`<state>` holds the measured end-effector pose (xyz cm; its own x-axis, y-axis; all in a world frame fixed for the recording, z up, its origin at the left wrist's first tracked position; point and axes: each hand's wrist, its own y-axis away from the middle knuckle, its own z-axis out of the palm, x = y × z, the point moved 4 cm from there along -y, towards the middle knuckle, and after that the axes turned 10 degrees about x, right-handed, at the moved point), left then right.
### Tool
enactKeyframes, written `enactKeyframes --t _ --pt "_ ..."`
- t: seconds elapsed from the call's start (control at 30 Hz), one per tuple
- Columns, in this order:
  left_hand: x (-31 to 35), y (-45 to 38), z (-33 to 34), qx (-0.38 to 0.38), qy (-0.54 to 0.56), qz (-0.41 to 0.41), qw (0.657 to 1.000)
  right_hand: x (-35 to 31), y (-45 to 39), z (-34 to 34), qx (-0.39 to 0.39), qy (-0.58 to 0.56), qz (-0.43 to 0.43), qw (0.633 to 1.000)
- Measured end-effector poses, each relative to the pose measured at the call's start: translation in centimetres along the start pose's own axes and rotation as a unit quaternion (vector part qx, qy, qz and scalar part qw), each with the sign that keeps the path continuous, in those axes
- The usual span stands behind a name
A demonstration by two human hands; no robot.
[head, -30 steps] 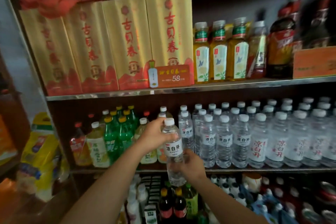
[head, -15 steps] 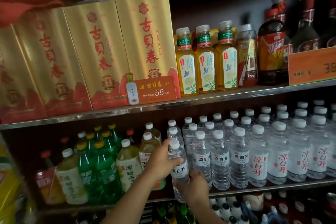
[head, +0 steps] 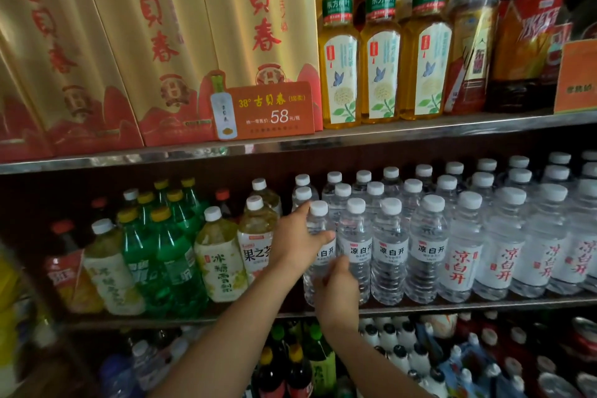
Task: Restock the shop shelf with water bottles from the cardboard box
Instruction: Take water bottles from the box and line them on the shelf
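Two bare hands are working at the front edge of the middle metal shelf (head: 452,302). The right hand (head: 337,289) is cupping the lower body of a clear plastic water bottle with a white cap (head: 318,236), while the left hand (head: 298,244) is wrapping around its shoulder and label, so both are closed on that one bottle. The bottle is standing upright, or very nearly, at the left end of the front row, just beside a pale yellow tea bottle with a white cap (head: 255,236); whether its base is fully resting on the shelf I cannot tell, since the right hand is hiding it. Behind and to the right, many matching clear water bottles (head: 429,249) are filling the shelf in several rows. Judging from this, the restocking is looking far along, with this bottle closing the front row. The cardboard box is out of view, so what is left is unknown.
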<state>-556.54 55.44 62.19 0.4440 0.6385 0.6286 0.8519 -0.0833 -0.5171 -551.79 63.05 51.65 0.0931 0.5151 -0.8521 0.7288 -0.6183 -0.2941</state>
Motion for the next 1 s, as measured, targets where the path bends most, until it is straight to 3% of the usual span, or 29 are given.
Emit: enactKeyframes --t 0.17,0.33,0.53,0.73,0.87,1.0 --pt "-0.5 0.5 -0.4 0.001 -0.007 -0.005 1.000 -0.2 0.2 -0.1 0.010 -0.011 -0.012 1.000" --pt "-1.8 1.8 -1.3 -0.047 0.006 -0.036 0.998 0.2 0.4 -0.2 0.018 -0.032 0.006 0.999" --pt "-4.6 4.7 -3.5 -0.102 0.005 -0.069 0.992 0.9 1.2 -1.4 -0.011 -0.013 0.063 0.998" --pt "-8.6 9.2 -7.5 -0.133 0.025 -0.121 0.983 0.5 4.0 -1.6 -0.035 0.032 0.056 0.997" --pt "-12.4 15.0 -11.4 -0.104 -0.007 -0.180 0.978 -1.1 8.6 -0.6 -0.087 0.071 -0.003 0.994" --pt "-14.4 23.6 -17.2 -0.031 -0.039 -0.252 0.966 -2.7 16.1 1.7 -0.209 0.109 -0.082 0.968"
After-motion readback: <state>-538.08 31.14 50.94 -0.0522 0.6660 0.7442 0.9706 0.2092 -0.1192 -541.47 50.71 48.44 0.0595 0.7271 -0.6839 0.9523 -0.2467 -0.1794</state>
